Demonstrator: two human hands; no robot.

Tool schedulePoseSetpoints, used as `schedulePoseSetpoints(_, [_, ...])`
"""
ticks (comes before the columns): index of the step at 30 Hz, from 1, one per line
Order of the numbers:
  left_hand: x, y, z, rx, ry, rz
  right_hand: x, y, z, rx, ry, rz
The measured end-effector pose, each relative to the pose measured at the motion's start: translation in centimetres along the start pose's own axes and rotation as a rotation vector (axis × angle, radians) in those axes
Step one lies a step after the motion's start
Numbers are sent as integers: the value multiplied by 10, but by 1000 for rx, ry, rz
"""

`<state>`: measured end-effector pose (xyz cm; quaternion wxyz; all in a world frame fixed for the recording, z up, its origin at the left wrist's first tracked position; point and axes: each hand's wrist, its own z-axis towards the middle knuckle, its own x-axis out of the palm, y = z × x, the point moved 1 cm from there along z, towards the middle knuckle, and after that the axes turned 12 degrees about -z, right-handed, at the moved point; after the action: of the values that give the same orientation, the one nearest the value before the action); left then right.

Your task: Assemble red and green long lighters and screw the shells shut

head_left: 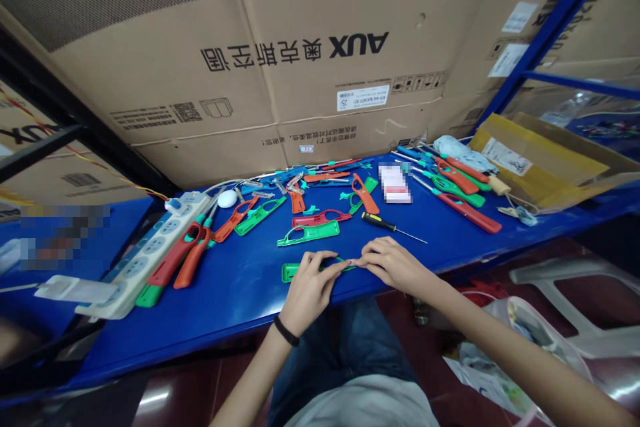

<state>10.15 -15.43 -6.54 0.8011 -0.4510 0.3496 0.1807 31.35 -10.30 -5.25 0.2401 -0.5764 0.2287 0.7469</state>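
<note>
My left hand [313, 283], a dark band at its wrist, is closed in a pinch above a green lighter casing half [290, 272] near the table's front edge. From the right, my right hand [395, 263] meets it, thumb and forefinger also pinched. The fingertips of both almost touch over the casing's narrow end; whatever small part is between them is too small to name. Most of the casing is hidden under my left hand. Just beyond lie another green casing half [315, 232], a red casing half [323, 218] and a black-and-yellow screwdriver [379, 221].
A white power strip [150, 250] stands at the left, with a red lighter [173, 260] and an orange lighter [193, 259] against it. Loose casings and clear parts lie along the back. Several long lighters [470, 210] are piled at right beside a yellow-taped carton [540, 153]. A cardboard wall [300, 100] closes the back.
</note>
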Motion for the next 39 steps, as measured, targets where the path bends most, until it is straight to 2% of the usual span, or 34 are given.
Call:
schedulePoseSetpoints(15, [-1,1,0,-3,-13,-41,2,-1,-3,-36,-37,3])
schedulePoseSetpoints(20, [1,2,0,-24,-7,-57,-2,1,-2,16,2,-34])
schedulePoseSetpoints(23, [1,0,0,-14,-14,-56,-5,4,-2,40,-1,38])
schedulePoseSetpoints(30, [-20,4,-15,-59,-71,36,-11,17,8,136,-78,206])
schedulePoseSetpoints(34, [-33,14,-31,-113,-110,60,-7,28,25,128,-21,258])
schedulePoseSetpoints(39, [-36,20,-42,-121,-148,42,1,36,45,120,101,290])
